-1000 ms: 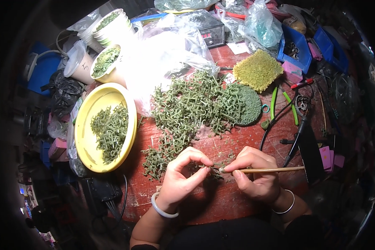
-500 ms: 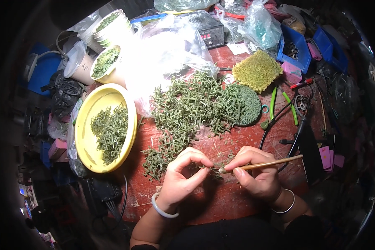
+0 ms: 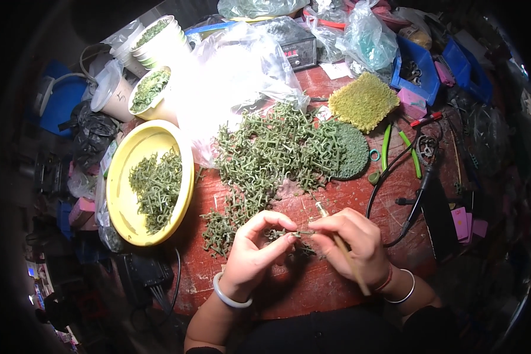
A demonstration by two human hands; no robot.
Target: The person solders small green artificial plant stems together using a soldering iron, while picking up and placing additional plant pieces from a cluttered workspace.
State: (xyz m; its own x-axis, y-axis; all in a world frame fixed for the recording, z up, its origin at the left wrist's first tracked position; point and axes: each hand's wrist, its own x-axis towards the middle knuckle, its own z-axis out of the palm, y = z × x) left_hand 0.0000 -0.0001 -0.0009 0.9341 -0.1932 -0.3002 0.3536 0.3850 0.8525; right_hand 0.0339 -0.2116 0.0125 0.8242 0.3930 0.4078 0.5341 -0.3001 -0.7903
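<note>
Between thumb and fingertips of my left hand is a small green stick-like piece. My right hand meets it from the other side, its fingertips closed at the piece's right end. That same hand keeps hold of a slim wooden-handled tool. The pale tip of the tool points away from me and its handle slants back toward my wrist. Just beyond my hands spreads a large heap of similar small green pieces. More of them lie in a yellow basin on the left.
A round green textured pad and a yellow spongy block lie beyond the right hand, near green-handled pliers and a black cable. White tubs, clear plastic bags, a display box and blue bins line the back.
The wooden tool has swung from lying sideways to slanting back toward me. My right hand has turned and moved left, its fingertips now at the green piece. The left hand stays nearly still.
</note>
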